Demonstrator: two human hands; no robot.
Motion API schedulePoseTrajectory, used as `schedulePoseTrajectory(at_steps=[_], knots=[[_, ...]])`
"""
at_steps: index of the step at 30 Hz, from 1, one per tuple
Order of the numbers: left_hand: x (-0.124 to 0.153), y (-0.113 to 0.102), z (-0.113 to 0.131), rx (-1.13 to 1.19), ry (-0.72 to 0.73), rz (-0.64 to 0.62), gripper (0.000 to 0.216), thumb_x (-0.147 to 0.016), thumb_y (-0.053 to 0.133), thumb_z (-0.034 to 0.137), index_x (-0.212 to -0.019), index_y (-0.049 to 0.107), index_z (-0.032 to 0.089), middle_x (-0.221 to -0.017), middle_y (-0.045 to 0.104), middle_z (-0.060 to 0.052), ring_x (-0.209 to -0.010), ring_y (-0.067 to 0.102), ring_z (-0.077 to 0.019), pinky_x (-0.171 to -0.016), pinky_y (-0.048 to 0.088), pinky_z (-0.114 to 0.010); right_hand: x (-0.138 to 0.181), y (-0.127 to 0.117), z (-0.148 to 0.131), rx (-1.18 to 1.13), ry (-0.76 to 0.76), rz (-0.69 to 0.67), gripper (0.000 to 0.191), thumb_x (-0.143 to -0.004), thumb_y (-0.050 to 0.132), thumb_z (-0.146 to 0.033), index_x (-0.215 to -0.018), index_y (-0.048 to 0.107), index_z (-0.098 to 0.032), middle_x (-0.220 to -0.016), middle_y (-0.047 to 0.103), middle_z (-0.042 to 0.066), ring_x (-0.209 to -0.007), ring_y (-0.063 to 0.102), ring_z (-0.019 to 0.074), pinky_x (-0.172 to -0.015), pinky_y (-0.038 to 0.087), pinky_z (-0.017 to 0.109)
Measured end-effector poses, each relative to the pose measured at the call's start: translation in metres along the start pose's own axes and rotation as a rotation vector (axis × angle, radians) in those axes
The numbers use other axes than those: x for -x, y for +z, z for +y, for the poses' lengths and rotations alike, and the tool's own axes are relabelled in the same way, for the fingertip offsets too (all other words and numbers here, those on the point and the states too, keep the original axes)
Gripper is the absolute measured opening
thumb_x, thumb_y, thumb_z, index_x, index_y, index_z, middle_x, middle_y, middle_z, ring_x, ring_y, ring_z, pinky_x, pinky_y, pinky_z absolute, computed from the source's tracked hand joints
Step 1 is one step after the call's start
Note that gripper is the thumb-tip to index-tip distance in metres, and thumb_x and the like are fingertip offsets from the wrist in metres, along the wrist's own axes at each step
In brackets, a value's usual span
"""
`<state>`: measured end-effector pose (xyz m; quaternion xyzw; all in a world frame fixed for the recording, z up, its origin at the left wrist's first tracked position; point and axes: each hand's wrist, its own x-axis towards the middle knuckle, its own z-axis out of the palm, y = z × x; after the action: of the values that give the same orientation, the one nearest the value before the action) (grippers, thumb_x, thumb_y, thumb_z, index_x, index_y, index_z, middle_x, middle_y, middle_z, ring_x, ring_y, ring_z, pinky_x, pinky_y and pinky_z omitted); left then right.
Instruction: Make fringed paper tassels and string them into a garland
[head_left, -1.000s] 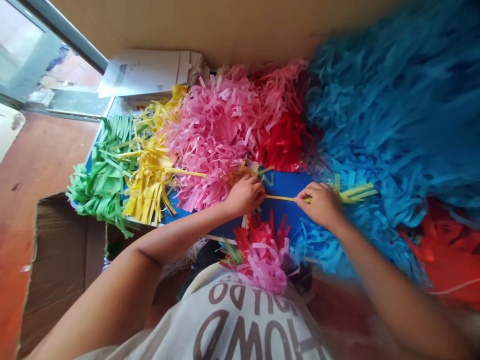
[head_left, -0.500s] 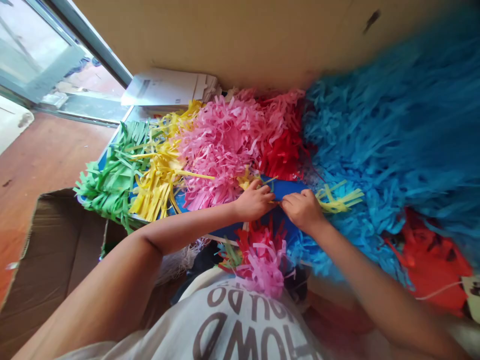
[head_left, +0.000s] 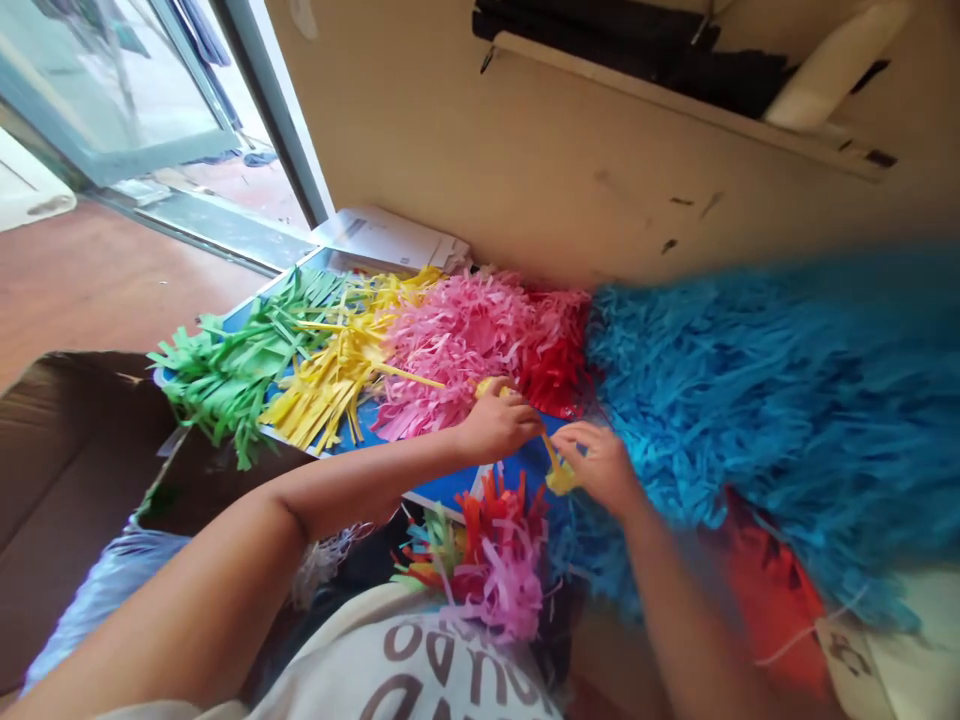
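My left hand [head_left: 499,428] is closed round the middle of a yellow paper tassel [head_left: 559,478]. A bunched bit of it shows above the knuckles, and a narrow twisted part runs out past the fingertips. Close by on the right, my right hand [head_left: 598,466] has its fingers curled at that twisted part, seemingly pinching it. The tassel's fringed end hangs below these fingers. Both hands are above a blue tabletop [head_left: 442,488]. Nearer my body lies a bunch of red and pink tassels [head_left: 506,555] with some green and orange strips.
Green [head_left: 247,350], yellow [head_left: 330,385] and pink fringe [head_left: 465,340] cover the table's left and middle, with red fringe [head_left: 553,375] beside them. A large blue fringe heap [head_left: 772,400] fills the right. White papers [head_left: 390,238] lie against the wall; a cardboard box [head_left: 67,500] stands left.
My right hand has turned and risen slightly off the left fingertips, its fingers loosening. The tassel's fringed end, which pointed right, now hangs down. The view has tilted up, showing more wall.
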<state>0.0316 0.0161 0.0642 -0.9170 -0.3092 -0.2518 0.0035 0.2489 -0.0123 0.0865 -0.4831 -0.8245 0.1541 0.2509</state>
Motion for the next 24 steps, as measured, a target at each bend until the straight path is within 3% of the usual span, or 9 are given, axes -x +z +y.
schedulePoseTrajectory(at_steps=[2, 4, 7, 12, 17, 19, 24], knots=[[-0.003, -0.032, 0.004, 0.065, -0.012, 0.028, 0.025, -0.101, 0.048, 0.031, -0.104, 0.072, 0.032, -0.103, 0.076, 0.0, -0.095, 0.065, -0.0161, -0.104, 0.03, -0.044, -0.004, -0.021, -0.017, -0.438, 0.211, -0.115, 0.03, -0.094, 0.055, -0.045, -0.088, 0.075, -0.023, -0.093, 0.075, 0.006, -0.09, 0.069, 0.0233, -0.081, 0.05, 0.036], [-0.006, -0.054, 0.01, 0.105, 0.002, 0.076, 0.024, -0.1, 0.049, 0.033, -0.101, 0.073, 0.034, -0.101, 0.077, 0.001, -0.093, 0.066, -0.0151, -0.106, 0.03, -0.043, -0.01, -0.033, -0.031, -0.825, 0.395, -0.26, 0.035, -0.083, 0.067, -0.056, -0.084, 0.076, -0.022, -0.084, 0.074, 0.005, -0.079, 0.068, 0.0238, -0.073, 0.052, 0.036], [-0.007, -0.068, 0.017, 0.116, 0.031, 0.217, 0.019, -0.099, 0.054, 0.03, -0.1, 0.073, 0.031, -0.095, 0.078, 0.002, -0.086, 0.067, -0.0135, -0.106, 0.034, -0.042, -0.016, -0.033, -0.044, -1.138, 0.539, -0.282, 0.037, -0.062, 0.085, -0.054, -0.073, 0.074, -0.02, -0.068, 0.069, 0.002, -0.059, 0.062, 0.0172, -0.057, 0.05, 0.03], [0.001, -0.06, 0.026, 0.262, -0.023, 0.424, 0.018, -0.098, 0.055, 0.026, -0.103, 0.072, 0.022, -0.092, 0.078, -0.002, -0.082, 0.07, -0.0123, -0.103, 0.045, -0.036, -0.013, -0.011, -0.057, -1.357, 0.577, 0.05, 0.036, -0.048, 0.095, -0.044, -0.065, 0.072, -0.022, -0.062, 0.066, -0.002, -0.049, 0.052, 0.0078, -0.048, 0.043, 0.02], [0.004, -0.048, 0.044, 0.476, -0.233, 0.614, 0.013, -0.092, 0.064, 0.025, -0.092, 0.075, 0.017, -0.087, 0.075, -0.007, -0.079, 0.07, -0.0133, -0.074, 0.056, -0.024, -0.01, 0.008, -0.075, -1.488, 0.597, 0.297, 0.033, -0.051, 0.095, -0.038, -0.066, 0.07, -0.022, -0.053, 0.059, -0.006, -0.045, 0.048, 0.0041, -0.045, 0.041, 0.014], [0.004, -0.046, 0.05, 0.51, -0.293, 0.644, 0.013, -0.09, 0.066, 0.025, -0.09, 0.075, 0.017, -0.083, 0.074, -0.008, -0.075, 0.069, -0.0131, -0.068, 0.055, -0.023, -0.01, 0.012, -0.079, -1.496, 0.588, 0.35, 0.033, -0.053, 0.094, -0.036, -0.072, 0.071, -0.023, -0.059, 0.061, -0.006, -0.047, 0.051, 0.0041, -0.046, 0.043, 0.013], [0.004, -0.048, 0.055, 0.633, -0.316, 0.595, 0.011, -0.089, 0.066, 0.021, -0.09, 0.075, 0.015, -0.085, 0.073, -0.008, -0.076, 0.069, -0.014, -0.069, 0.055, -0.024, -0.008, 0.013, -0.074, -1.455, 0.595, 0.357, 0.033, -0.057, 0.092, -0.035, -0.079, 0.071, -0.022, -0.062, 0.064, -0.005, -0.05, 0.055, 0.006, -0.049, 0.047, 0.016]])
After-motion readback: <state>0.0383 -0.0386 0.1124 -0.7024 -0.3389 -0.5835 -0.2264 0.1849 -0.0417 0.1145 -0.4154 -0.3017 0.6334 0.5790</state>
